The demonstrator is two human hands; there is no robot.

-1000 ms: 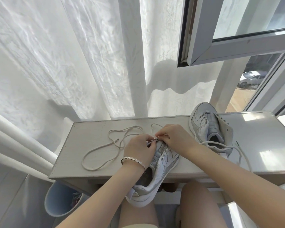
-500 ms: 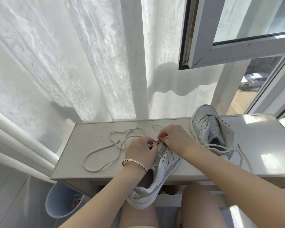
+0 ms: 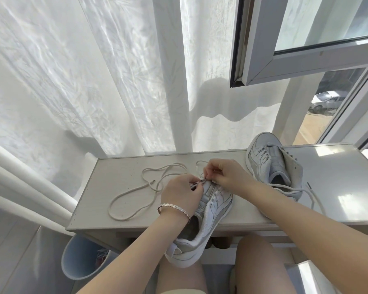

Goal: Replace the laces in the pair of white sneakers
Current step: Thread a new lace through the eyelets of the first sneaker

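Two hands work at the toe end of the near sneaker (image 3: 212,211), which lies with its toe on the bench (image 3: 338,187) and its heel hanging over the edge toward the person's lap. The left hand (image 3: 181,194) grips the front of this sneaker, fingers curled at the eyelets. The right hand (image 3: 229,177) pinches the lace (image 3: 123,219) just above them, fingertips tight together.

Against half a second ago almost nothing has shifted. The right fingertips sit a little higher over the eyelets, and the loops of the lace at 10 o'clock from the shoe lie as they did. I judge that the lace is being drawn slowly through one of the lowest eyelets, so the threading here is only beginning.

The second sneaker (image 3: 268,162) stands at 2 o'clock, its white lace (image 3: 289,187) loosened and trailing toward 4 o'clock. It looks not yet done.
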